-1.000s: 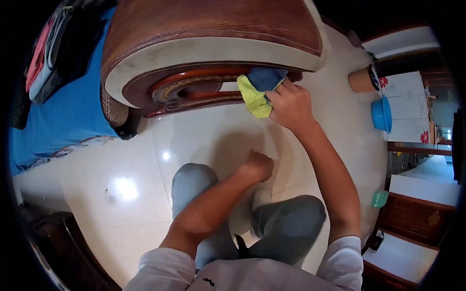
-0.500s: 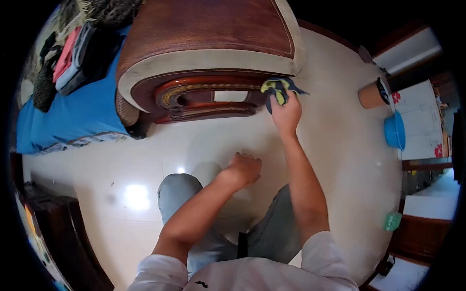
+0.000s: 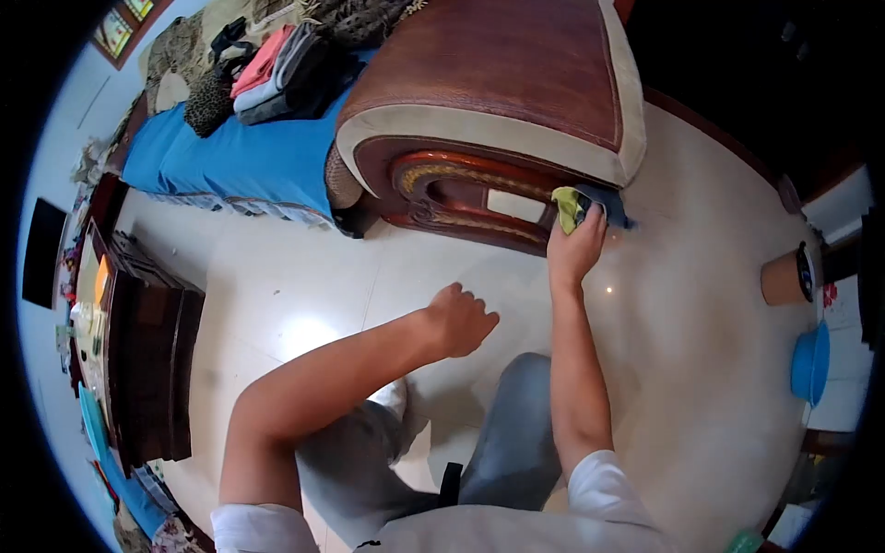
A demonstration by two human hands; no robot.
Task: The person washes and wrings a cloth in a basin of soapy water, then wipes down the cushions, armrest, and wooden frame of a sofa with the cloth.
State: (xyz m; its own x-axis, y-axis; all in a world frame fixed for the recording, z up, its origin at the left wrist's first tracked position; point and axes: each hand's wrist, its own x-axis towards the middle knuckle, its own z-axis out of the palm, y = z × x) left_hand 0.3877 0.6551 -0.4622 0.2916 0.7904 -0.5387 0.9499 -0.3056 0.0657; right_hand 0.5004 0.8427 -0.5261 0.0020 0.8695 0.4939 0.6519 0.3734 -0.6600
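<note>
A yellow-green and dark blue cloth [image 3: 569, 208] is bunched in my right hand [image 3: 577, 251], whose fingers are wrapped round it. The cloth lies against the lower right end of the sofa arm's carved wooden front panel [image 3: 461, 172], under the cream leather edge. My left hand [image 3: 461, 320] hovers over the tiled floor in front of my body, fingers curled into a loose fist, with nothing seen in it. The brown leather sofa arm [image 3: 489, 69] rises ahead of both hands.
Folded clothes [image 3: 286, 78] lie on the blue-covered sofa seat [image 3: 226, 166]. A dark wooden cabinet [image 3: 147, 359] stands at the left. Along the right side are a brown bin [image 3: 784, 279] and a blue basin [image 3: 809, 364]. Glossy tiles [image 3: 682, 369] cover the floor.
The view has turned left, showing more of the cabinet and sofa. My right hand still grips the cloth at the panel's right end. The left hand's fingers look more curled.
</note>
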